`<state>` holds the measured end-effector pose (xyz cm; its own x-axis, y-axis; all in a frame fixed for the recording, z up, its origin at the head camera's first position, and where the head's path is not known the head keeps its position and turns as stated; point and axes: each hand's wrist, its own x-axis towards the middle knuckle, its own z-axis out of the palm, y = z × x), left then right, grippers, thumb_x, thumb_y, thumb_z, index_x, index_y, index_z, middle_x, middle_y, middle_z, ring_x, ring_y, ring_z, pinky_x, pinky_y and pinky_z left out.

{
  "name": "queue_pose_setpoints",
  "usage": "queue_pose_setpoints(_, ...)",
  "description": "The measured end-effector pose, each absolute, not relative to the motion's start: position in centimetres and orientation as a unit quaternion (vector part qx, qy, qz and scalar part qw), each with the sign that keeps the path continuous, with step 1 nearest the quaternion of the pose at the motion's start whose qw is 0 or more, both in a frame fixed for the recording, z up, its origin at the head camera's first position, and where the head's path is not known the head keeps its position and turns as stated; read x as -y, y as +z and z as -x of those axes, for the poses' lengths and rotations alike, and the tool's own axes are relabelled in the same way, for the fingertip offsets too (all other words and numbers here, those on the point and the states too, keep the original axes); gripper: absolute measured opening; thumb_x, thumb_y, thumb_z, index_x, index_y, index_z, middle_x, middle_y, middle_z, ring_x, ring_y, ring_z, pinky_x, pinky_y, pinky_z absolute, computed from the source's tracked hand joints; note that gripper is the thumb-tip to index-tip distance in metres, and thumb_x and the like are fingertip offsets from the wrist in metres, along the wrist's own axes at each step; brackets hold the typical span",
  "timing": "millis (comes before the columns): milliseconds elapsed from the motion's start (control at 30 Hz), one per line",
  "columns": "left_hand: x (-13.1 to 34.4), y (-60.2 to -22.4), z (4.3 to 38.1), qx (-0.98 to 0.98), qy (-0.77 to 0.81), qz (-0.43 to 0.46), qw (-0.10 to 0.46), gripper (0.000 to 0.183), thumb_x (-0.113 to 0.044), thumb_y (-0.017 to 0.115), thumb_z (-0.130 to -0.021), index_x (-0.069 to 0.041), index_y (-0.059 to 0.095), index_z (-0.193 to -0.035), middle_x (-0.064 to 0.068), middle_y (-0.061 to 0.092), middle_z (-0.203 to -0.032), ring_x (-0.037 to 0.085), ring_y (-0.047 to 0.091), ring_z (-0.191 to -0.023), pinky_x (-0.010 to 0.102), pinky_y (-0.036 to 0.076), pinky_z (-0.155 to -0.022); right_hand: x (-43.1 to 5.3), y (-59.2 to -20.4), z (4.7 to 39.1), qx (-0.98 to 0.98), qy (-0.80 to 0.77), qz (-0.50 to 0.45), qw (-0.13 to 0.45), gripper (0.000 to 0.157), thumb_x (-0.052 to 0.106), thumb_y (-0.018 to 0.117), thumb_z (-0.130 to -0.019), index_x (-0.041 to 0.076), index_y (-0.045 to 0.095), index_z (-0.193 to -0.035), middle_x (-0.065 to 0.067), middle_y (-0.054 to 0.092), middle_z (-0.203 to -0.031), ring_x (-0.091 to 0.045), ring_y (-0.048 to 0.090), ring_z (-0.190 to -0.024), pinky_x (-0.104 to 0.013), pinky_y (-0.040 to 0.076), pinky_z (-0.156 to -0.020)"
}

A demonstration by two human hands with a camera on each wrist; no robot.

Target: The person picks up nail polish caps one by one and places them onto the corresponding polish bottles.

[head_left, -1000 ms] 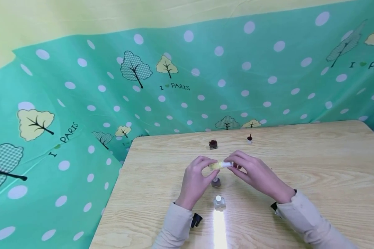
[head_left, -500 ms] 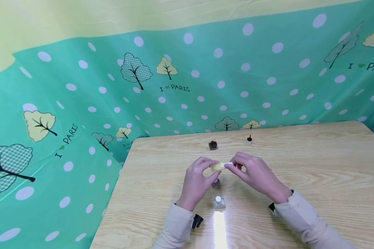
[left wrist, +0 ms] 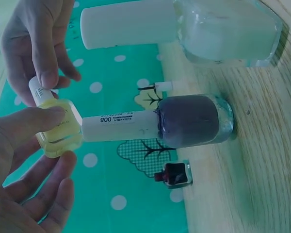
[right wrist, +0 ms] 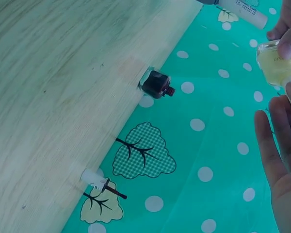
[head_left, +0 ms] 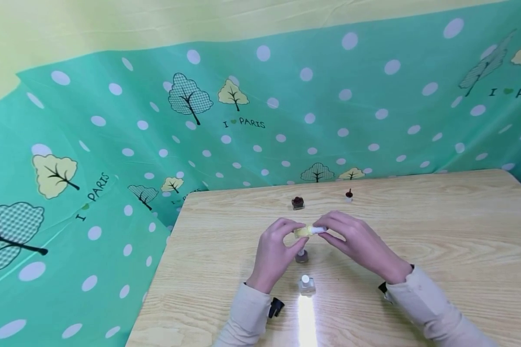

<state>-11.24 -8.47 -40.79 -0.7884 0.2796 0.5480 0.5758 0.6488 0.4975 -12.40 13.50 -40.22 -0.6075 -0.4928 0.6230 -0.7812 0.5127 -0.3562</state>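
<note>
My left hand [head_left: 272,253] pinches a small nail polish bottle [left wrist: 65,127] with yellow polish, thumb on its front. On the bottle's white cap [left wrist: 38,91] are the thumb and fingers of my right hand [head_left: 351,241]. The bottle lies sideways between both hands in the head view, above the table. Just below them stands a purple-grey nail polish bottle [left wrist: 190,121] with a white cap, partly hidden by the left hand in the head view. Closer to me, a clear nail polish bottle [head_left: 307,287] with a white cap stands upright.
Toward the back of the wooden table [head_left: 226,221] stands a dark red nail polish bottle [head_left: 297,203] without its cap. To its right, a white cap [right wrist: 91,177] stands upside down, its dark brush upward. A green polka-dot cloth [head_left: 243,159] hangs behind the table.
The right hand's fingers shift their hold on the white cap, moving off it and back, so more of it shows now than half a second ago. The left hand barely moves.
</note>
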Motion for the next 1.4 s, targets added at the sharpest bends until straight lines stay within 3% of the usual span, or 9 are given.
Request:
queue_pose_setpoints(333, 8.50, -40.21, 10.81, 0.877, -0.340, 0.251, 0.230, 0.025, -0.014, 0.085, -0.079, -0.011, 0.076, -0.102, -0.002, 0.071, -0.097, 0.011, 0.067, -0.091, 0.023, 0.057, -0.082, -12.91, -40.55, 12.33, 0.846, 0.336, -0.348, 0.224, 0.002, 0.018, 0.074, -0.089, 0.017, 0.073, -0.091, 0.014, 0.063, -0.080, 0.004, 0.053, -0.068, -0.019, 0.053, -0.056)
queue_pose_setpoints(467, 8.54, -40.04, 10.75, 0.876, -0.338, 0.252, 0.233, 0.025, -0.015, 0.085, -0.079, -0.012, 0.076, -0.102, -0.002, 0.071, -0.096, 0.010, 0.067, -0.091, 0.023, 0.057, -0.082, -12.72, -40.52, 12.20, 0.855, 0.336, -0.332, 0.215, 0.005, 0.020, 0.074, -0.090, 0.021, 0.072, -0.085, 0.018, 0.058, -0.073, 0.006, 0.048, -0.062, -0.015, 0.047, -0.052)
queue_pose_setpoints(633, 8.63, -40.07, 10.73, 0.879, -0.334, 0.247, 0.235, 0.025, -0.016, 0.084, -0.079, -0.013, 0.076, -0.102, -0.003, 0.071, -0.097, 0.011, 0.067, -0.091, 0.025, 0.057, -0.083, -12.82, -40.43, 12.18, 0.854, 0.325, -0.338, 0.226, 0.006, 0.023, 0.076, -0.088, 0.018, 0.073, -0.090, 0.016, 0.061, -0.074, 0.004, 0.048, -0.061, -0.010, 0.042, -0.050)
queue_pose_setpoints(767, 8.80, -40.03, 10.77, 0.885, -0.334, 0.231, 0.228, 0.027, -0.018, 0.085, -0.079, -0.014, 0.076, -0.103, -0.003, 0.072, -0.099, 0.012, 0.068, -0.092, 0.029, 0.057, -0.085, -13.20, -40.36, 12.29, 0.844, 0.314, -0.360, 0.244, 0.031, 0.028, 0.078, -0.086, 0.011, 0.071, -0.111, 0.008, 0.068, -0.089, -0.001, 0.056, -0.067, -0.011, 0.045, -0.053)
queue_pose_setpoints(833, 8.87, -40.00, 10.77, 0.887, -0.335, 0.226, 0.225, 0.027, -0.018, 0.085, -0.078, -0.014, 0.076, -0.103, -0.003, 0.072, -0.099, 0.012, 0.068, -0.093, 0.030, 0.057, -0.085, -13.43, -40.27, 12.30, 0.837, 0.310, -0.377, 0.246, 0.036, 0.025, 0.078, -0.086, 0.010, 0.069, -0.118, 0.006, 0.069, -0.097, -0.002, 0.059, -0.071, -0.011, 0.049, -0.058)
queue_pose_setpoints(1033, 8.98, -39.91, 10.62, 0.887, -0.335, 0.227, 0.223, 0.026, -0.018, 0.085, -0.079, -0.014, 0.076, -0.103, -0.002, 0.072, -0.099, 0.012, 0.068, -0.094, 0.028, 0.057, -0.085, -13.58, -39.93, 12.12, 0.827, 0.304, -0.408, 0.239, 0.031, 0.006, 0.076, -0.084, 0.014, 0.072, -0.114, 0.005, 0.070, -0.105, -0.004, 0.067, -0.080, -0.013, 0.055, -0.072)
queue_pose_setpoints(1400, 8.98, -39.92, 10.45, 0.880, -0.327, 0.241, 0.245, 0.025, -0.020, 0.085, -0.079, -0.014, 0.077, -0.103, -0.003, 0.072, -0.097, 0.011, 0.067, -0.091, 0.024, 0.057, -0.082, -13.00, -40.16, 11.99, 0.837, 0.303, -0.375, 0.260, 0.013, 0.014, 0.072, -0.091, 0.013, 0.073, -0.103, 0.009, 0.068, -0.087, 0.005, 0.053, -0.064, -0.009, 0.047, -0.058)
